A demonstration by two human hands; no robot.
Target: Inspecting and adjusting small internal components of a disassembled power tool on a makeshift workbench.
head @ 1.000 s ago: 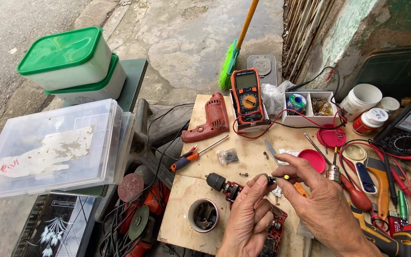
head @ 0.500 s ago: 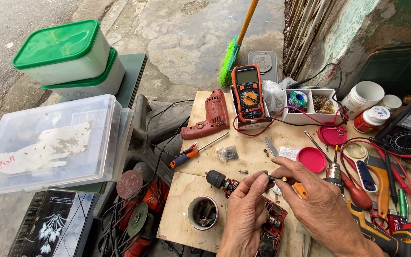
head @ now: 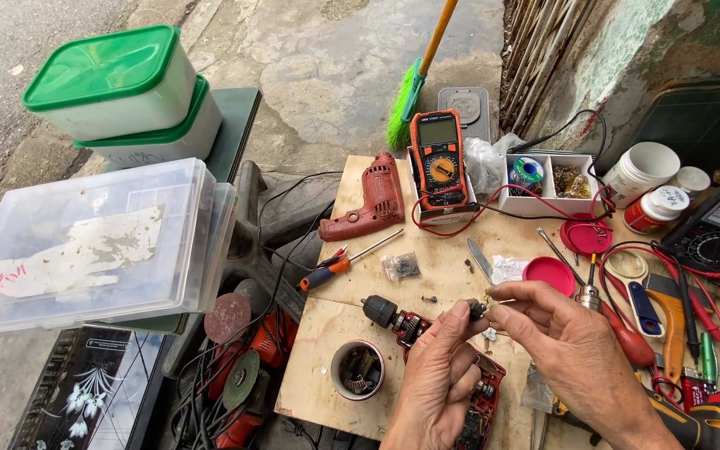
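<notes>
My left hand [head: 439, 375] and my right hand [head: 568, 350] meet above an opened red drill body [head: 481, 400] lying on the plywood board [head: 318, 367]. Both pinch a small dark part [head: 478, 309] with a thin wire between thumb and fingertips. The drill's black chuck [head: 379, 311] points left from under my left hand. The red half-shell of the drill casing [head: 371, 200] lies farther back on the board. A small metal cup [head: 357, 369] with bits inside stands left of my left hand.
An orange multimeter [head: 438, 158] with red leads leans at the back, next to a white parts tray [head: 543, 179]. A screwdriver [head: 335, 265], red lids [head: 550, 273], pliers and tools crowd the right. Clear plastic boxes [head: 85, 242] and green-lidded tubs [head: 114, 83] stand left.
Both hands have lifted slightly off the drill body, bringing the small part up between the fingertips. The view has shifted a little.
</notes>
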